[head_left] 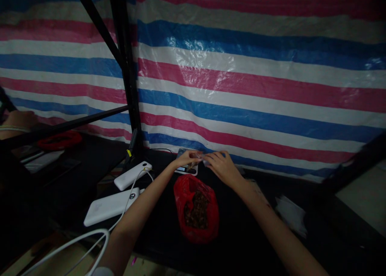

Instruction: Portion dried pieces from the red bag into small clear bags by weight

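Note:
Over a small digital scale (193,172) with a lit display, my two hands meet at a small clear plastic bag (205,162). My left hand (187,159) is closed on the bag's left side, where something brownish shows through. The fingers of my right hand (222,165) pinch its right end. Nearer to me lies an open red plastic bag (213,211) holding many small dark brown pieces (197,211), whose kind I cannot make out. Part of the scale is hidden behind my left hand and the clear bag.
Two white power banks (105,207) with a white cable (120,217) lie left of my left forearm. Clear plastic bags (291,213) lie beyond my right forearm. A black metal post (128,83) and striped sheeting (241,83) border the black table. Another person's hand (19,120) is at far left.

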A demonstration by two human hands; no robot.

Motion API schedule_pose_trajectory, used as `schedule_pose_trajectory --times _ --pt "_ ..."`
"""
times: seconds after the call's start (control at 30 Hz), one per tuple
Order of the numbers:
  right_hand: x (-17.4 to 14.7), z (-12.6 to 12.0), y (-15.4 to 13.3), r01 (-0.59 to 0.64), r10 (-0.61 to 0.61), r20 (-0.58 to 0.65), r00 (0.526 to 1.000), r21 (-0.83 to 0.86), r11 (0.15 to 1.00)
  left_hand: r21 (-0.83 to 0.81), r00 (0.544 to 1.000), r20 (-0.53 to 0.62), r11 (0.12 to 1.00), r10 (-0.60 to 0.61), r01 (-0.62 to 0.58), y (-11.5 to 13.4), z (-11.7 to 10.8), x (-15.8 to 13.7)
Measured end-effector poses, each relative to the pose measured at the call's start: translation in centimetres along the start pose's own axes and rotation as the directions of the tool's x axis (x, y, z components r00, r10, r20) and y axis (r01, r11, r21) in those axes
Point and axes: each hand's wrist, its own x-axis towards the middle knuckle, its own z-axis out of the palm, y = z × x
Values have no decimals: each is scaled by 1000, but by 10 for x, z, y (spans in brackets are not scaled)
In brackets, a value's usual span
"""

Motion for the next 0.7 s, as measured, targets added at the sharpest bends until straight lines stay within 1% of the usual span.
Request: schedule_pose_trajectory --times 0.07,0.1,0.13,0.2,0.23,0.27,0.33,0.43,0.5,0.6,0.67,0.7 --pt "-13 -1 -18 -16 6 52 999 176 984 229 999 -35 973 -35 42 -7 -11 7" --pt "-21 0 -28 -22 -2 90 996 265 964 339 997 -56 938 -53 69 -11 -17 11" --pt "-28 1 -37 -35 -10 129 992 343 939 414 995 -73 905 -70 94 -15 -23 16" --pt "-41 7 -52 -81 -12 198 980 457 886 482 990 -96 865 -103 137 -23 -34 26" --pt "-47 11 -57 -105 -9 227 974 486 868 498 987 -105 853 -120 157 -27 -38 31" --pt "-52 15 -60 -125 -3 249 968 494 860 518 984 -110 837 -137 175 -30 -41 34" --pt "-60 24 -62 -142 14 275 961 451 881 555 979 -121 807 -164 204 -35 -43 39" --pt "-69 36 -57 -126 36 291 956 295 947 594 975 -152 774 -161 220 -34 -38 39" --pt "-73 39 -53 -109 39 302 953 219 970 610 973 -190 760 -134 224 -27 -31 35" --pt "-75 41 -47 -83 16 319 948 197 977 655 962 -268 721 -61 228 0 -18 18" --pt "-75 42 -45 -60 -10 318 948 208 976 742 939 -343 619 20 258 27 -8 -5" --pt "-74 43 -45 -47 -26 314 949 221 974 765 930 -368 574 15 293 41 -2 -20"
